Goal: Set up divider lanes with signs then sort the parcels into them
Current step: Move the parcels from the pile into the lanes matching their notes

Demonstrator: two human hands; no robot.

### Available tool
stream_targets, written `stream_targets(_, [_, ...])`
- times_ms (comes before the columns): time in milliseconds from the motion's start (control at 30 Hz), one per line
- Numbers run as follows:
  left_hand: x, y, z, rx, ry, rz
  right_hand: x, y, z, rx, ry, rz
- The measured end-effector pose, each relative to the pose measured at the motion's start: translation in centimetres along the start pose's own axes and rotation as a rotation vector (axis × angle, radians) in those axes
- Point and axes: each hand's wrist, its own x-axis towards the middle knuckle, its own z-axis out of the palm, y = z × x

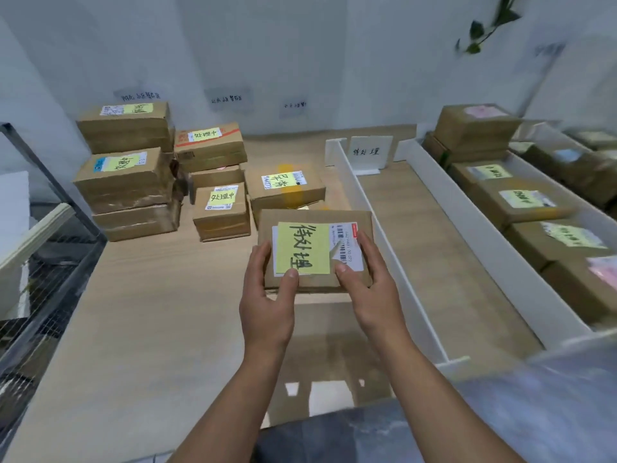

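Holding the parcel (315, 217) between both hands, we have it over the middle of the table (150, 312), nearer the near edge than the far one. The shadow beneath suggests it hangs just above the wood.

The left hand (267, 295) grips the parcel's left side, thumb on the lower edge of the yellow note (302, 248). The right hand (370, 282) grips the right side, thumb on the printed label. The other fingers wrap out of sight at the sides.

What matters next is the lane (434, 228) to our right. It runs from near edge to far edge between the first divider (417, 312) and the second divider (484, 242), with the sign (367, 152) standing at its far end. The sign's writing appears to match the note, so we judge this lane to be the target.

The right hand is the nearer one, its knuckles just beside the first divider. The parcel looks slightly wider across than deep, so its long axis lies crosswise to the lane. It must clear the divider's top edge going rightward.

Unsorted parcels (133, 168) crowd the far left corner, and sorted ones (521, 202) fill the lane beyond the second divider.
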Motion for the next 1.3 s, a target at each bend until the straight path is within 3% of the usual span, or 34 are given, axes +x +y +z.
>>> stream_targets(267, [-5.8, 3.3, 8.1, -0.066, -0.147, 0.037, -3.4, 0.2, -10.7, -0.015, 0.188, 0.002])
stream_targets(567, [-6.7, 4.3, 16.1, -0.08, -0.276, 0.018, -1.9, 1.4, -18.2, -0.049, 0.289, 0.037])
stream_targets(833, [-2.1, 2.7, 24.9, -0.114, -0.298, -0.036, 6.7, 3.9, -23.2, -0.067, 0.262, 0.059])
stream_targets(1300, [6.3, -1.5, 37.3, 0.027, -0.282, -0.236, 21.9, 10.6, -27.7, -0.073, 0.127, 0.233])
